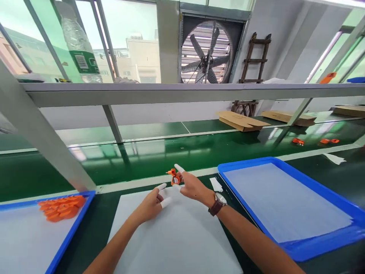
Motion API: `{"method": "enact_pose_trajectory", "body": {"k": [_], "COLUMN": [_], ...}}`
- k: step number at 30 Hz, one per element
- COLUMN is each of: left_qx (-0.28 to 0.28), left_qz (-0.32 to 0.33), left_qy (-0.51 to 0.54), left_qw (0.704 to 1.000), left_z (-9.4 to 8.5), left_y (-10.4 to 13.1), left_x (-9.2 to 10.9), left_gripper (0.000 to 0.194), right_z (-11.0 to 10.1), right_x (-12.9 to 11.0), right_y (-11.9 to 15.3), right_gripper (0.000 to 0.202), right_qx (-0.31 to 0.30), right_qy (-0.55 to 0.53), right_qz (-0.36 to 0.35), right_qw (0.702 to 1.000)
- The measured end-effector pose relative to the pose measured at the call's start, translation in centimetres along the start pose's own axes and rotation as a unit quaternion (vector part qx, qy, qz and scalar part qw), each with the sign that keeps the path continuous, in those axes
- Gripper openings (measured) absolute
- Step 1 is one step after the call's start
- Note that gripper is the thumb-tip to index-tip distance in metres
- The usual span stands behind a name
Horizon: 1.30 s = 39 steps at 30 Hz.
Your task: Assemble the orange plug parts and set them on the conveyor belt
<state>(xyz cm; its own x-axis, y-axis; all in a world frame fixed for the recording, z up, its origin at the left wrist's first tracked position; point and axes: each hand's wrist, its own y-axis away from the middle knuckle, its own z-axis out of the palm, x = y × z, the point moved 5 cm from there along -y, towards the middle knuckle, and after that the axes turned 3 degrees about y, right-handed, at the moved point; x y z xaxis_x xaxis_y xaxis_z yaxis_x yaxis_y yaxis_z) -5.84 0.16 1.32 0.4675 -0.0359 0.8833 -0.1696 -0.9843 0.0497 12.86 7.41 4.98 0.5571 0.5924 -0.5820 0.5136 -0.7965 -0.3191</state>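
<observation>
A small orange part with a pointed tip (175, 176) is held between the fingers of my right hand (191, 185), above the far edge of the white sheet (176, 236). White covers wrap some fingertips on both hands, and a watch is on my right wrist. My left hand (152, 203) is just left of the part, over the sheet, with thumb and forefinger apart and nothing between them. Several orange pieces (61, 207) lie piled in the blue-rimmed tray on the left.
On the right lies a blue tray (288, 205) lined with white. Behind the sheet runs a glossy green belt (159, 156) with a few orange pieces (298, 141) at right. A metal shelf bar (171, 94) crosses above, holding a plastic bottle (81, 49). Flat cardboard (242, 121) lies beyond.
</observation>
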Motion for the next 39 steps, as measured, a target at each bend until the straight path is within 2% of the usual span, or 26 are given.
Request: {"method": "enact_pose_trajectory", "body": {"k": [3, 5, 8, 10, 12, 14, 16, 21, 25, 28, 32, 36, 39], "left_qx": [-0.013, 0.02, 0.112, 0.173, 0.217, 0.239, 0.234, 0.205, 0.217, 0.203, 0.174, 0.151, 0.174], "left_qz": [0.014, 0.022, 0.054, 0.112, 0.162, 0.171, 0.146, 0.086, 0.042, 0.017, -0.004, -0.001, -0.008], "left_qy": [0.171, 0.199, 0.067, -0.068, -0.163, -0.194, -0.175, -0.061, -0.012, 0.035, 0.135, 0.188, 0.184], "left_qw": [0.985, 0.98, 0.99, 0.976, 0.949, 0.936, 0.945, 0.973, 0.975, 0.978, 0.975, 0.971, 0.967], "left_z": [-0.3, -0.6, -1.0, -1.1, -0.8, -0.7, -0.6, -0.7, -0.5, 0.0, 0.5, 0.8, 0.7], "left_y": [1.8, 2.9, 4.4, 5.4, 6.2, 6.7, 6.8, 6.6, 6.4, 6.2, 6.0, 6.1, 6.4], "left_x": [1.8, 1.8, 0.3, -0.4, -0.6, -0.6, -0.3, 0.2, -0.4, -0.9, -1.4, -1.2, -1.3], "left_gripper": [0.041, 0.035, 0.025, 0.021, 0.026, 0.031, 0.032, 0.03, 0.026, 0.024, 0.026, 0.027, 0.025], "right_z": [3.1, 4.3, 5.0, 4.9, 4.6, 4.4, 4.3, 4.4, 5.2, 6.2, 6.9, 6.7, 5.9], "right_x": [-4.3, -5.9, -6.8, -6.9, -6.8, -6.8, -6.7, -6.4, -6.2, -5.7, -4.5, -4.3, -5.6], "right_y": [2.4, 3.6, 4.9, 5.4, 5.8, 6.1, 6.3, 6.3, 6.4, 6.6, 6.6, 6.5, 6.7], "right_gripper": [0.064, 0.066, 0.083, 0.091, 0.08, 0.057, 0.045, 0.05, 0.044, 0.04, 0.031, 0.024, 0.023], "right_qx": [-0.04, -0.06, -0.071, -0.064, -0.052, -0.045, -0.041, -0.031, -0.043, -0.051, -0.012, 0.016, 0.025], "right_qy": [-0.014, -0.032, -0.099, -0.15, -0.176, -0.183, -0.188, -0.204, -0.257, -0.289, -0.295, -0.291, -0.265], "right_qz": [-0.059, -0.088, -0.104, -0.101, -0.09, -0.08, -0.072, -0.046, 0.0, 0.037, 0.076, 0.065, 0.008], "right_qw": [0.997, 0.994, 0.987, 0.981, 0.979, 0.979, 0.979, 0.978, 0.965, 0.955, 0.952, 0.954, 0.964]}}
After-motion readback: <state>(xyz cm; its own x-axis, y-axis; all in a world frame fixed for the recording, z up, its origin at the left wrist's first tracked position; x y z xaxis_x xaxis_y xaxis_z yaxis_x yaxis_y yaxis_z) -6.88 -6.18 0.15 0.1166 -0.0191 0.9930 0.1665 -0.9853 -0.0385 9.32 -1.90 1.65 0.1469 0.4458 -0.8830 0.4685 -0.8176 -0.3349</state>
